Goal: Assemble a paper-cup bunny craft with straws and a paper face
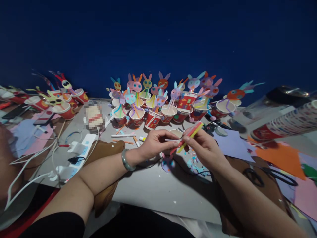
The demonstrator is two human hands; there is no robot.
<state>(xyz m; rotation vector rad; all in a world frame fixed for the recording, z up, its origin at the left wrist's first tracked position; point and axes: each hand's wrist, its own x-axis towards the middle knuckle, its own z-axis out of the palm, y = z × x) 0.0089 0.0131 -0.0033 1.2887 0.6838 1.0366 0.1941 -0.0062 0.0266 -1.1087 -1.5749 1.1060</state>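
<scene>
My right hand (206, 145) is closed on a small bundle of red and yellow paper strips (192, 135), tilted up to the right. Close beside it, my left hand (157, 143) pinches a pale purple strip (171, 140) against the lower end of the bundle. Where the strips meet is partly covered by my fingers. Under my hands a purple paper rabbit face (167, 164) lies on the table (158, 190). Light blue paper scraps (196, 163) are scattered near my right wrist. Behind my hands sits a paper cup (176, 133), mostly hidden.
Several red paper cups (153, 120) with paper rabbit figures line the back. On the left are a power strip (85, 148), cables, and another person's arm (10, 162). Pens (123, 136) lie behind my left hand. Stacked cups (287, 122), scissors (257, 177) and orange paper (279, 155) are right.
</scene>
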